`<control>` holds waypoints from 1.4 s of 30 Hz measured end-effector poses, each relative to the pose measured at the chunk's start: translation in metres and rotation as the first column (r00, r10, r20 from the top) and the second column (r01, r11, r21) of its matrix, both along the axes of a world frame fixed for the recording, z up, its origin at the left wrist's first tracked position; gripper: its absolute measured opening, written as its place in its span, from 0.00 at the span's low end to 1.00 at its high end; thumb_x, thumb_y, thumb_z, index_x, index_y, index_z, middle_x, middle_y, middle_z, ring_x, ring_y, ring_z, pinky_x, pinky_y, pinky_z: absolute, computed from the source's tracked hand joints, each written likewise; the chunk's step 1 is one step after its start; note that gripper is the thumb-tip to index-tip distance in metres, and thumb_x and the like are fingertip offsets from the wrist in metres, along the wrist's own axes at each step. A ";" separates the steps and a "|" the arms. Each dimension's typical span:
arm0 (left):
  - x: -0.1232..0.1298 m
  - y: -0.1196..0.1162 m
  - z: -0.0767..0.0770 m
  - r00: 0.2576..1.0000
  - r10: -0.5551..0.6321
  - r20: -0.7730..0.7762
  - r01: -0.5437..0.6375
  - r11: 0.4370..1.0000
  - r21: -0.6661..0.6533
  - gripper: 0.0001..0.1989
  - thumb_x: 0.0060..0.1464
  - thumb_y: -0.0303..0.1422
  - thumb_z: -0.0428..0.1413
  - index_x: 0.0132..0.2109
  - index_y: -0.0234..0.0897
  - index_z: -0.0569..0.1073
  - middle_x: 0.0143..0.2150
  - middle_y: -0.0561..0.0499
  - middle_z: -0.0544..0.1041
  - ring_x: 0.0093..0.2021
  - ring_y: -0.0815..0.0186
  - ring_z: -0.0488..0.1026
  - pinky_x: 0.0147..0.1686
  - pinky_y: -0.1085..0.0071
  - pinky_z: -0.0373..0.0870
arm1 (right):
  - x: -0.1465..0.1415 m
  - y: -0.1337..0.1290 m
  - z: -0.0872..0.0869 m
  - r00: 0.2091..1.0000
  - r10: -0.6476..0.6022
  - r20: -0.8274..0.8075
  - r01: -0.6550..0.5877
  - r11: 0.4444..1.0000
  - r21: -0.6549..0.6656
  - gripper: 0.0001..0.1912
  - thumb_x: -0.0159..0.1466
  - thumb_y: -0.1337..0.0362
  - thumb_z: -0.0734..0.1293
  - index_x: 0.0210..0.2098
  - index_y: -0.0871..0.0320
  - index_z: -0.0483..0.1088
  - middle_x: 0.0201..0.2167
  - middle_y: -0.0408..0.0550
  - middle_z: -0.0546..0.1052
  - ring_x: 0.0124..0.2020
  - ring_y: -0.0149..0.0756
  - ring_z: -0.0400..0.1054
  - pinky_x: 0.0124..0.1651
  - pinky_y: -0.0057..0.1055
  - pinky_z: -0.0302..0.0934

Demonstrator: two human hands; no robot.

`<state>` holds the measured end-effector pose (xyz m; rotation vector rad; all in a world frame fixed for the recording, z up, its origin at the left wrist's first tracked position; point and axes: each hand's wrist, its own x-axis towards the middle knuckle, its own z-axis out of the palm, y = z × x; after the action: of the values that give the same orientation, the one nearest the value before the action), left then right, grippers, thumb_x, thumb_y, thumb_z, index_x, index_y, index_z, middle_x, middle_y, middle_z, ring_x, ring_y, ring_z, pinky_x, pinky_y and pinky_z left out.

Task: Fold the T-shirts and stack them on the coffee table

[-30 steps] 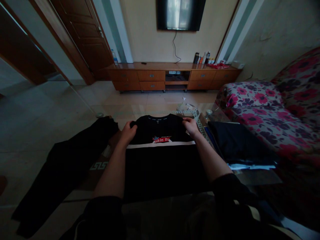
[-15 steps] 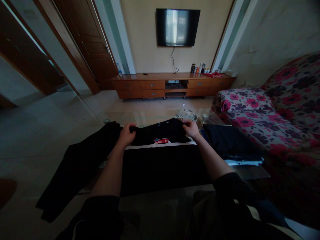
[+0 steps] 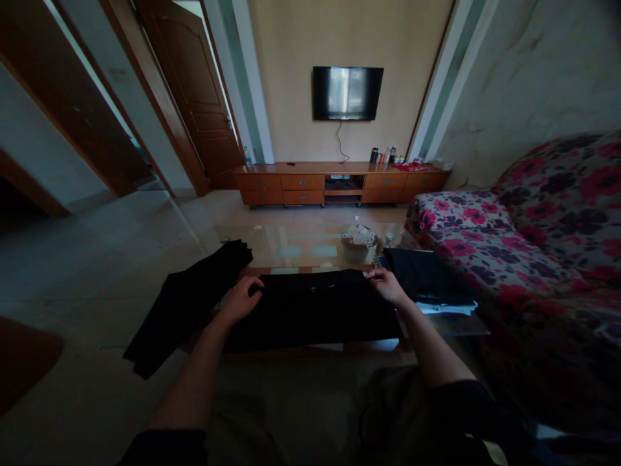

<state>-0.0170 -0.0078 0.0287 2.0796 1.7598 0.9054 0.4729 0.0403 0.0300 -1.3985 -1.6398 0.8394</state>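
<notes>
A black shirt point(image 3: 310, 320) lies folded into a wide strip across the glass table point(image 3: 262, 236). Small pale lettering shows near its far edge; the red print and white stripe are out of sight. My left hand point(image 3: 244, 299) pinches the shirt's far left corner between thumb and fingers. At the far right corner, my right hand point(image 3: 388, 287) is closed on the cloth. Left of the shirt lies another black garment point(image 3: 189, 304), hanging past the table's edge. Beside my right hand sits a stack of folded dark clothes point(image 3: 427, 275), with a light blue piece at the bottom.
A floral sofa point(image 3: 514, 252) stands along the right side. Beyond the table are a low wooden cabinet point(image 3: 301, 184) with bottles and cans, and a wall-mounted television point(image 3: 347, 94). A bin point(image 3: 358, 243) shows behind the table's far part.
The shirt's far part has been folded toward me, covering the red print and white stripe. Both hands still hold its far corners. The view has tilted up.
</notes>
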 end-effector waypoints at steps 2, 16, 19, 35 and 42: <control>-0.001 -0.018 -0.009 1.000 -0.022 0.004 0.022 0.995 -0.095 0.09 0.51 0.29 0.55 0.40 0.42 0.76 0.45 0.49 0.75 0.50 0.58 0.73 0.56 0.62 0.68 | 0.005 -0.015 -0.004 0.996 0.043 0.074 -0.034 0.993 -0.116 0.10 0.50 0.71 0.66 0.29 0.56 0.79 0.32 0.45 0.80 0.37 0.38 0.72 0.46 0.31 0.66; 0.014 -0.022 -0.046 0.822 0.480 0.308 -0.220 0.765 -0.605 0.17 0.46 0.42 0.65 0.37 0.37 0.69 0.27 0.53 0.73 0.25 0.64 0.72 0.26 0.70 0.66 | -0.028 -0.032 -0.039 0.974 -0.228 0.012 0.197 0.812 -0.549 0.12 0.54 0.58 0.74 0.32 0.56 0.70 0.21 0.45 0.70 0.26 0.37 0.68 0.25 0.28 0.63; 0.018 -0.022 -0.041 0.778 0.491 0.391 -0.140 0.743 -0.654 0.17 0.45 0.41 0.66 0.35 0.37 0.70 0.28 0.51 0.75 0.25 0.66 0.72 0.24 0.72 0.66 | -0.028 -0.030 -0.036 0.972 -0.232 -0.041 0.163 0.786 -0.596 0.11 0.56 0.58 0.72 0.31 0.56 0.68 0.23 0.46 0.71 0.27 0.37 0.70 0.27 0.28 0.66; 0.008 -0.035 -0.019 0.771 0.572 0.280 -0.084 0.528 -0.845 0.14 0.48 0.39 0.66 0.36 0.38 0.72 0.28 0.47 0.79 0.24 0.61 0.78 0.26 0.68 0.75 | -0.016 -0.029 -0.037 0.993 -0.108 0.057 0.119 0.747 -0.654 0.08 0.53 0.63 0.72 0.25 0.58 0.69 0.19 0.43 0.69 0.23 0.33 0.66 0.28 0.28 0.64; 0.005 -0.033 -0.022 0.838 0.505 0.206 -0.085 0.495 -0.865 0.20 0.50 0.47 0.64 0.41 0.36 0.74 0.33 0.41 0.82 0.25 0.58 0.79 0.25 0.68 0.72 | -0.011 -0.030 -0.035 0.992 -0.077 0.101 0.124 0.766 -0.631 0.09 0.57 0.58 0.71 0.27 0.58 0.72 0.19 0.42 0.68 0.22 0.33 0.65 0.26 0.29 0.63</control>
<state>-0.0123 -0.0412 0.0063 0.8570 1.7922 0.3796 0.4622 0.0101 -0.0050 -1.9767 -1.3561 1.3812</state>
